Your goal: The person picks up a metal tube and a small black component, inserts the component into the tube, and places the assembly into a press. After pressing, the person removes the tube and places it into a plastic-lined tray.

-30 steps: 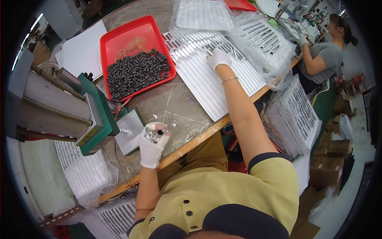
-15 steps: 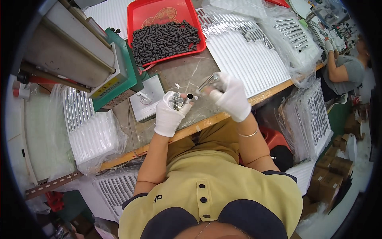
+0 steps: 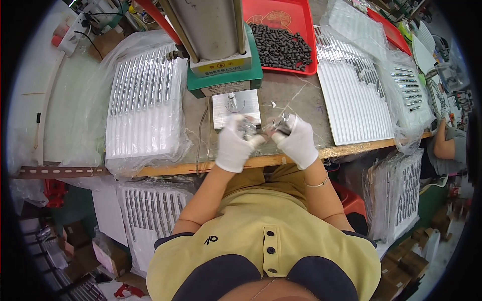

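My left hand point(image 3: 234, 148), in a white glove with some bare fingertips, is closed around a few shiny metal tubes point(image 3: 248, 129), blurred by motion. Close on its right, my white-gloved right hand point(image 3: 300, 144) grips shiny metal tubes point(image 3: 284, 123) too. The fingertips of both hands nearly meet over the bench's front part; whether they touch is too smeared to tell. Just beyond my left hand lies a pale metal block point(image 3: 221, 111) with a small upright pin point(image 3: 231, 100), below the green press point(image 3: 226, 83).
A red tray point(image 3: 312, 45) of small black sleeves point(image 3: 281, 50) stands behind. White ridged trays point(image 3: 351, 113) with metal tubes are to the right, and a plastic-wrapped one point(image 3: 143, 100) to the left. A wooden edge point(image 3: 326, 152) borders the bench. Another person point(image 3: 447, 150) is at far right.
My hands have come together, the right one moving in toward the left. The view has turned left, so the press and red tray appear farther right. Both hands still hold tubes.
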Motion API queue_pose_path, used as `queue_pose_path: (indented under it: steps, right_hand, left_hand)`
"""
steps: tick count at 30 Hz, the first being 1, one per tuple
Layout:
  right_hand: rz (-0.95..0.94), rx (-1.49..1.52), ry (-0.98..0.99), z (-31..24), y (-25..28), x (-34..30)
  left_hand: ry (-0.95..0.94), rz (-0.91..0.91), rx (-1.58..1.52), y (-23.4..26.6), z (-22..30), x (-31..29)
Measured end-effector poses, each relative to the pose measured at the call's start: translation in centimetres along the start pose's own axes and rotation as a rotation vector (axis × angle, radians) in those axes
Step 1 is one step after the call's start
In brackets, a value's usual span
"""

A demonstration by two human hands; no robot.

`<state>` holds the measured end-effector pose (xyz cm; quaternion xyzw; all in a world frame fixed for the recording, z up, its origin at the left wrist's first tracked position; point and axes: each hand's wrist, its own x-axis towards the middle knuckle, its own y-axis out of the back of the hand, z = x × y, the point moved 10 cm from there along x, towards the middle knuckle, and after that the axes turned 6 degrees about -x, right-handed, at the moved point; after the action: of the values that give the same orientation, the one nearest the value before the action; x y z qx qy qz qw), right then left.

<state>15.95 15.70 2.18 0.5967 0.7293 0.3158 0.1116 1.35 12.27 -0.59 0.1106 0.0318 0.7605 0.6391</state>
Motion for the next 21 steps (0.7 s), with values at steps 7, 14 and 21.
queue_pose_path:
  steps: [7, 14, 21]
  right_hand:
    - [-0.017, -0.149, 0.056, -1.5, -4.4, 5.8]
    - [-0.365, -0.254, -0.103, -0.5, -10.1, 7.7]
    - [-0.202, -0.208, -0.024, -1.3, -6.8, 5.4]
  left_hand:
    - [0.058, 0.096, 0.342, 7.3, -4.9, 7.6]
    - [0.172, 0.144, -0.098, 10.4, -4.3, 5.5]
    - [0.253, 0.071, -0.363, 9.1, -3.0, 1.0]
